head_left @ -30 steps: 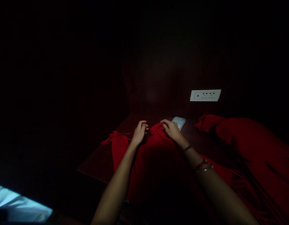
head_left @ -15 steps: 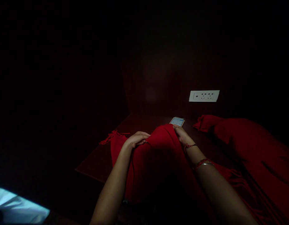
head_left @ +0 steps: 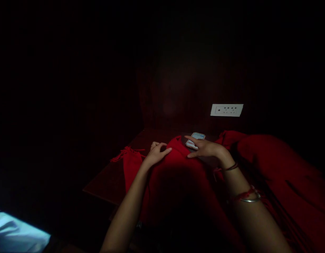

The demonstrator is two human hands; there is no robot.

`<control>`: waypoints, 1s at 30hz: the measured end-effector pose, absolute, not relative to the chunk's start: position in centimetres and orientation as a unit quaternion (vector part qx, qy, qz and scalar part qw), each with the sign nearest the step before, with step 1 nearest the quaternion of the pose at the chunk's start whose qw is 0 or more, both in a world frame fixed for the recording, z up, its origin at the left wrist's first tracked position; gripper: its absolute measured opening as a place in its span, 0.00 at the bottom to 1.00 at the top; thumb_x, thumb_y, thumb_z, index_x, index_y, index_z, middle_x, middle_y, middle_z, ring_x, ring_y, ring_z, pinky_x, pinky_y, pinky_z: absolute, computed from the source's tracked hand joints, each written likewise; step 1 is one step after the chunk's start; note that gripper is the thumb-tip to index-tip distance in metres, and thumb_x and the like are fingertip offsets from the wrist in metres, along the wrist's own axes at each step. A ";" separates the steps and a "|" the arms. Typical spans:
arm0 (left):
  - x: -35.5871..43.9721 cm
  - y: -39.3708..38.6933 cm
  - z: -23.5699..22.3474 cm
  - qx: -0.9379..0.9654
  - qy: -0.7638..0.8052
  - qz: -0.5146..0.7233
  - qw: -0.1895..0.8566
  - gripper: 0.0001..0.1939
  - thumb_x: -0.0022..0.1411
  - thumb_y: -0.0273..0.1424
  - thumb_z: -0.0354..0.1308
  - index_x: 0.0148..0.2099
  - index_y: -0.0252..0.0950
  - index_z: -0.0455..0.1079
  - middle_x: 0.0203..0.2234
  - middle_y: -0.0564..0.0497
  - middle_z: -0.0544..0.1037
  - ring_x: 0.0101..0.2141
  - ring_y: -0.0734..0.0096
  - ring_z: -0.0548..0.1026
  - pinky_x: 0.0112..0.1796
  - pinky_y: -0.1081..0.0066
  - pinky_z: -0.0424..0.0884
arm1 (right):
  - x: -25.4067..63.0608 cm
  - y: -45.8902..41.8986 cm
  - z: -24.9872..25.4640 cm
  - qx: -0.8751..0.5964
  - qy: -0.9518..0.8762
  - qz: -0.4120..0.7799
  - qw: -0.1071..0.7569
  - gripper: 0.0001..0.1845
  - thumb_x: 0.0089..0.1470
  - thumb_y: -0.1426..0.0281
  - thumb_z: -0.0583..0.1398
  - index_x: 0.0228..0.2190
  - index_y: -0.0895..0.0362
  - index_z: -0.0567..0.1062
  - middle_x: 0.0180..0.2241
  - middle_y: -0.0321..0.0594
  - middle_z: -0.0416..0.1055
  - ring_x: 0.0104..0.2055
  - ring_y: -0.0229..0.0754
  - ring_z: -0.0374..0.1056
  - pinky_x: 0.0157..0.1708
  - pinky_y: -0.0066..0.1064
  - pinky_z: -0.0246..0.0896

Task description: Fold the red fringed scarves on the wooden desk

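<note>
A red scarf (head_left: 178,160) with a tasselled end lies bunched in front of me and hangs over the near edge, where shadow hides its lower part. My left hand (head_left: 157,153) rests at its left side, thumb and forefinger apart against the cloth. At the scarf's right side is my right hand (head_left: 203,147), fingers spread; its thumb is at the cloth and its forefinger reaches over a phone (head_left: 198,135). That phone lies lit on the dark surface, partly covered by the hand.
A dark reddish-brown tabletop (head_left: 104,186) carries the scarf. More red cloth (head_left: 278,158) is heaped at the right. On the dark back wall sits a white socket plate (head_left: 227,110). Pale bluish fabric (head_left: 17,232) shows at the lower left.
My right hand has come off the scarf's raised fold and spread its fingers. The fold has sunk lower, uncovering more of the phone. My left hand's grip has loosened.
</note>
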State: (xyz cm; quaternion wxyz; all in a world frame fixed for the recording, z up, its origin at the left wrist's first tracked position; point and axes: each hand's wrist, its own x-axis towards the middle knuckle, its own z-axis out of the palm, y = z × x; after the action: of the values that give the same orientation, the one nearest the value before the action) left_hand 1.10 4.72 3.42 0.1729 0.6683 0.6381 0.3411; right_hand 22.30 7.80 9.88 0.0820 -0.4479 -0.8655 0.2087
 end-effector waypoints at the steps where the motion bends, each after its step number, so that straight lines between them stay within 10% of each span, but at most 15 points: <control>1: 1.3 4.3 3.6 0.710 0.602 0.321 0.174 0.27 0.48 0.46 0.52 0.47 0.35 0.62 0.41 0.45 0.64 0.45 0.61 0.60 0.46 0.66 0.56 | 22.0 7.7 9.4 -0.454 -0.864 0.204 0.073 0.48 0.33 0.65 0.63 0.54 0.55 0.49 0.47 0.46 0.62 0.46 0.47 0.59 0.43 0.32 0.54; 8: 2.5 1.4 3.5 0.780 0.539 0.214 0.235 0.63 0.27 0.38 0.66 0.60 0.32 0.32 0.54 0.36 0.45 0.53 0.47 0.48 0.47 0.60 0.54 | 20.6 9.6 8.6 -0.436 -0.768 0.372 0.286 0.34 0.41 0.77 0.56 0.52 0.55 0.53 0.31 0.38 0.68 0.29 0.36 0.64 0.30 0.29 0.60; 11: 2.8 1.2 3.7 0.776 0.539 0.281 0.165 0.57 0.34 0.37 0.63 0.60 0.32 0.33 0.55 0.37 0.44 0.53 0.49 0.49 0.47 0.61 0.54 | 18.4 11.6 11.4 -0.417 -0.684 0.474 0.365 0.32 0.44 0.77 0.54 0.52 0.53 0.52 0.28 0.35 0.67 0.25 0.33 0.63 0.27 0.28 0.61; 16: -0.3 4.0 5.0 0.615 0.676 0.384 0.127 0.23 0.52 0.31 0.49 0.52 0.34 0.57 0.38 0.46 0.71 0.38 0.65 0.69 0.37 0.71 0.63 | 11.9 15.1 14.4 -0.391 -0.770 0.357 0.357 0.29 0.47 0.78 0.51 0.52 0.55 0.53 0.34 0.38 0.66 0.32 0.35 0.64 0.34 0.30 0.60; 23: -6.9 5.9 4.1 0.500 0.780 0.303 0.224 0.43 0.45 0.37 0.57 0.59 0.33 0.39 0.43 0.41 0.69 0.38 0.62 0.71 0.34 0.72 0.65 | 11.6 16.5 10.0 -0.455 -0.855 0.139 0.208 0.36 0.44 0.68 0.57 0.54 0.58 0.50 0.51 0.51 0.54 0.52 0.48 0.51 0.48 0.37 0.49; 30: -6.8 9.3 3.2 0.508 0.816 0.197 0.192 0.37 0.46 0.45 0.54 0.55 0.33 0.53 0.51 0.38 0.59 0.49 0.53 0.60 0.41 0.66 0.62 | 13.5 17.3 3.2 -0.467 -0.841 0.222 0.160 0.25 0.47 0.67 0.54 0.47 0.63 0.62 0.47 0.50 0.62 0.47 0.44 0.59 0.45 0.32 0.53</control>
State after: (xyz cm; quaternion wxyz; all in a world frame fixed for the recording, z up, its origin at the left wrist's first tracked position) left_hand -6.78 9.27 3.18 0.1920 0.5076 0.8164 0.1973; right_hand 13.50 17.33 3.21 0.1596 -0.4670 -0.8410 0.2218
